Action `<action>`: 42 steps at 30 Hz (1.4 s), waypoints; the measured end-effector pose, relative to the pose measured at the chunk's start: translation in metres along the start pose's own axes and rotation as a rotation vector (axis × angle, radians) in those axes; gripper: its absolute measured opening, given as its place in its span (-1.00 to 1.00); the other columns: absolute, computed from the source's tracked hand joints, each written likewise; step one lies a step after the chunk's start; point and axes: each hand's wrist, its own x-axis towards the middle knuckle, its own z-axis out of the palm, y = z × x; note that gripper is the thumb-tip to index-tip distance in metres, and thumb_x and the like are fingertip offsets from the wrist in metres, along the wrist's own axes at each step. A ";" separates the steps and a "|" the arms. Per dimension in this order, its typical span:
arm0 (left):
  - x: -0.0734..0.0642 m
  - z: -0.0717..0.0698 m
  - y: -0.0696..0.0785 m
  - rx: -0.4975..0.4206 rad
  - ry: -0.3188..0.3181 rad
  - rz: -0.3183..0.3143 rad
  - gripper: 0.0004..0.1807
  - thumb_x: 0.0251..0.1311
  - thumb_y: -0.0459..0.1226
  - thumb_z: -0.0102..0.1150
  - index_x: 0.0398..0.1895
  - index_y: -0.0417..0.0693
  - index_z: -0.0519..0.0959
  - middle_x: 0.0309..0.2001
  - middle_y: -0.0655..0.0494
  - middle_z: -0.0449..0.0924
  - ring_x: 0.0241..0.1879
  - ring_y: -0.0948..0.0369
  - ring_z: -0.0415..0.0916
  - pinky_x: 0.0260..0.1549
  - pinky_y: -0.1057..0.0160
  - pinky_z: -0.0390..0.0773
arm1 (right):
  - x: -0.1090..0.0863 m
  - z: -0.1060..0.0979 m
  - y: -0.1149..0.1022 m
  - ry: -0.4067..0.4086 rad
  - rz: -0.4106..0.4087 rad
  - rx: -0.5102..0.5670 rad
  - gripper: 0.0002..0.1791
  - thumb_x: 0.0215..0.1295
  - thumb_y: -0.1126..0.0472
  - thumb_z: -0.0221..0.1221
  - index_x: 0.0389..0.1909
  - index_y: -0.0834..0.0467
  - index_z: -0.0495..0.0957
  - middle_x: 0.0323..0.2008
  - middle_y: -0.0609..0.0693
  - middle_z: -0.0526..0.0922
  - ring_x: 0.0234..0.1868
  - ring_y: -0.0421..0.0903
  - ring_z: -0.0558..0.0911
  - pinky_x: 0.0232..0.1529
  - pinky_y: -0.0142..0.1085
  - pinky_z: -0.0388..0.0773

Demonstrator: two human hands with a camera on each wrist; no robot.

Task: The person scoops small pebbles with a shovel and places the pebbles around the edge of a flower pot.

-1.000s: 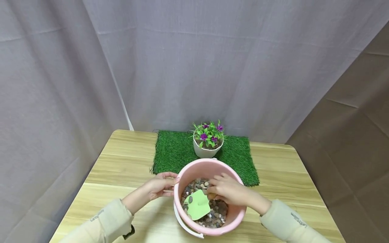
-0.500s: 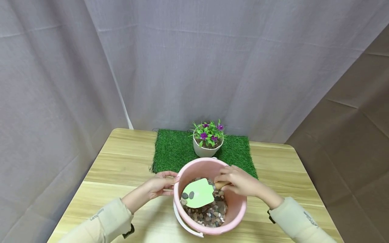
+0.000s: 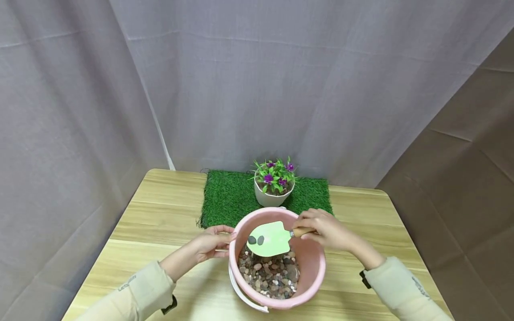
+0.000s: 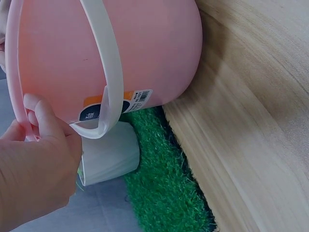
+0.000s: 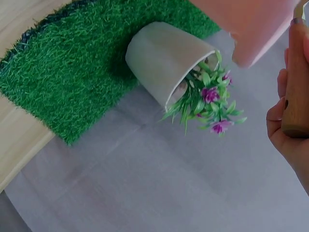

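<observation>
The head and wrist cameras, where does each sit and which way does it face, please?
Head: on the head, facing forward and down at the bucket and table; left hand, right hand and sleeves show.
Left wrist: on that wrist, facing the bucket's outer side; the left hand shows at its rim.
Right wrist: on that wrist, facing the flower pot; the right hand shows, holding the trowel.
Both wrist views share the bucket, flower pot and mat.
</observation>
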 end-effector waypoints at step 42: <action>0.000 -0.002 -0.002 -0.011 -0.014 0.009 -0.73 0.23 -0.32 0.12 -0.04 -0.23 0.42 -0.40 0.14 0.61 -0.39 0.31 0.59 -0.29 0.35 0.73 | -0.026 -0.030 0.055 0.146 0.214 0.034 -0.71 0.03 0.40 0.30 -0.16 0.26 0.62 -0.21 0.11 0.65 -0.27 -0.04 0.63 -0.28 -0.23 0.68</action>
